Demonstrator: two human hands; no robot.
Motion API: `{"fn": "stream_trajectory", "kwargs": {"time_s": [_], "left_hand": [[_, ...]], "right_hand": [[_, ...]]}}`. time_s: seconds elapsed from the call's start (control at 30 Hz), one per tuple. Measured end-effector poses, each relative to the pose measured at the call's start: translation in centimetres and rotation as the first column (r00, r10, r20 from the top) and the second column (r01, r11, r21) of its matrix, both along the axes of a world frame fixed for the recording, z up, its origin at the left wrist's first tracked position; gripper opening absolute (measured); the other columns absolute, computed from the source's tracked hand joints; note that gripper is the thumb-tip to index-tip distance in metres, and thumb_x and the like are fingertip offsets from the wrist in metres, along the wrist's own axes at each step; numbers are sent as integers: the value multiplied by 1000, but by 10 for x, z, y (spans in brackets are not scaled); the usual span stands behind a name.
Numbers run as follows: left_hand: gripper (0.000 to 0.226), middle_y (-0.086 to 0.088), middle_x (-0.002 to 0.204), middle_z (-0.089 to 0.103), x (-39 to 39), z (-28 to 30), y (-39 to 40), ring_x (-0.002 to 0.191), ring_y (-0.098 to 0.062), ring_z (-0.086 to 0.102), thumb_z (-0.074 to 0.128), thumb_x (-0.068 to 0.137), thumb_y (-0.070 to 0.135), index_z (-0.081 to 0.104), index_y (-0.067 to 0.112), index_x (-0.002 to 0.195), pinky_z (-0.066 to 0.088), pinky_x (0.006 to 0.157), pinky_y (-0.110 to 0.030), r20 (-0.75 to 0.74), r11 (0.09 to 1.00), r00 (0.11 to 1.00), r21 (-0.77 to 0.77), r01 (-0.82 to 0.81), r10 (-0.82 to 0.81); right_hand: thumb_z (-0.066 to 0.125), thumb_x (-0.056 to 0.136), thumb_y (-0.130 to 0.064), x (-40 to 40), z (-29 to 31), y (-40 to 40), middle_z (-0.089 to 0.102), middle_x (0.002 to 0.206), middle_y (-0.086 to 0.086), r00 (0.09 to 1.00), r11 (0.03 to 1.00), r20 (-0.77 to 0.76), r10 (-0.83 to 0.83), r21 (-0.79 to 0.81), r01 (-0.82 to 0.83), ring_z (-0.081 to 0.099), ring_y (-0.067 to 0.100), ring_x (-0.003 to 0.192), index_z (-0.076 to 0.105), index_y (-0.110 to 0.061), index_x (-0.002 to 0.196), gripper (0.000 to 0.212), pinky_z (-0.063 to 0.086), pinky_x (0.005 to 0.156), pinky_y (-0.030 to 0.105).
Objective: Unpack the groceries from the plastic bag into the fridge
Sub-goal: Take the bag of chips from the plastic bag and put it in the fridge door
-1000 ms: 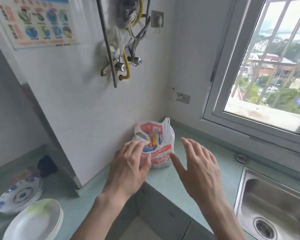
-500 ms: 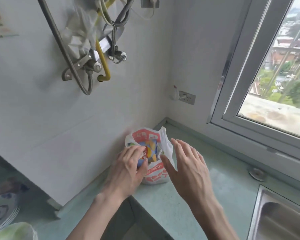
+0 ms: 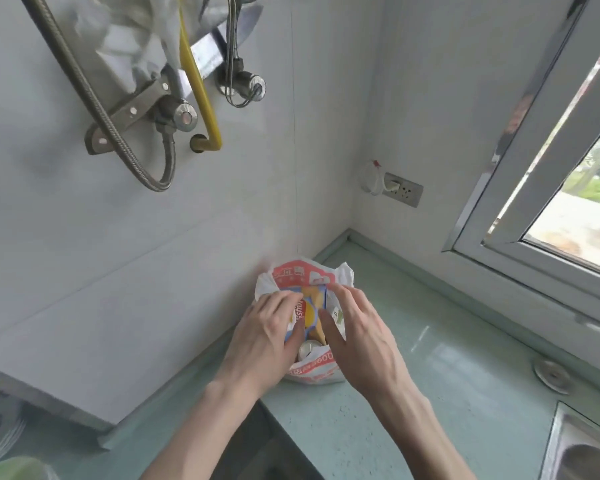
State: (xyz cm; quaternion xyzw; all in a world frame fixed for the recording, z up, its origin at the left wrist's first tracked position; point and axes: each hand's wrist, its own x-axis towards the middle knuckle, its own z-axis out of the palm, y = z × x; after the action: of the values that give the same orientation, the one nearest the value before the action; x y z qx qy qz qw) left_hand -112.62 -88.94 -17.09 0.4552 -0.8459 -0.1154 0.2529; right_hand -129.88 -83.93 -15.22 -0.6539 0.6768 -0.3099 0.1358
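A white plastic bag (image 3: pixel 303 276) with red print stands on the pale green counter (image 3: pixel 440 386), in the corner against the white wall. Its mouth gapes and shows a yellow and blue snack packet (image 3: pixel 311 308), a white carton (image 3: pixel 337 315) and the top of a can (image 3: pixel 308 348). My left hand (image 3: pixel 265 336) grips the bag's left rim, its thumb lying inside against the packet. On the right rim rests my right hand (image 3: pixel 359 336), fingers nearly straight and spread, thumb at the opening.
Pipes, valves and a steel hose (image 3: pixel 174 114) hang on the wall above the bag. A wall socket (image 3: pixel 403 189) sits by the corner and a window (image 3: pixel 548 209) at right. A steel sink (image 3: pixel 589 445) and a round metal disc (image 3: pixel 553 376) lie right; plates (image 3: pixel 0 441) at lower left.
Both hands moved forward onto the bag: the left went from its front to gripping the left rim, the right from hovering beside it to resting on the right rim. The view tilted closer.
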Motion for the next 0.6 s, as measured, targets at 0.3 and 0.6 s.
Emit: {"fn": "stream_trajectory", "kwargs": {"time_s": [0.3, 0.6], "left_hand": [[21, 6, 118, 60, -24, -50, -54, 106, -18, 60, 52, 102, 22, 56, 20, 123, 51, 76, -36, -39, 969, 999, 246, 39, -31], [32, 3, 136, 60, -37, -102, -93, 115, -23, 64, 44, 107, 32, 53, 26, 137, 52, 85, -36, 179, 875, 980, 483, -13, -84]], "right_hand": [[51, 101, -10, -2, -48, -74, 59, 128, -8, 1000, 986, 4, 2, 167, -3, 61, 14, 103, 52, -37, 133, 42, 42, 78, 22], [46, 102, -15, -4, -97, -126, 56, 130, -5, 996, 903, 89, -9, 429, -30, 59, 17, 103, 47, -34, 142, 45, 40, 77, 28]]}}
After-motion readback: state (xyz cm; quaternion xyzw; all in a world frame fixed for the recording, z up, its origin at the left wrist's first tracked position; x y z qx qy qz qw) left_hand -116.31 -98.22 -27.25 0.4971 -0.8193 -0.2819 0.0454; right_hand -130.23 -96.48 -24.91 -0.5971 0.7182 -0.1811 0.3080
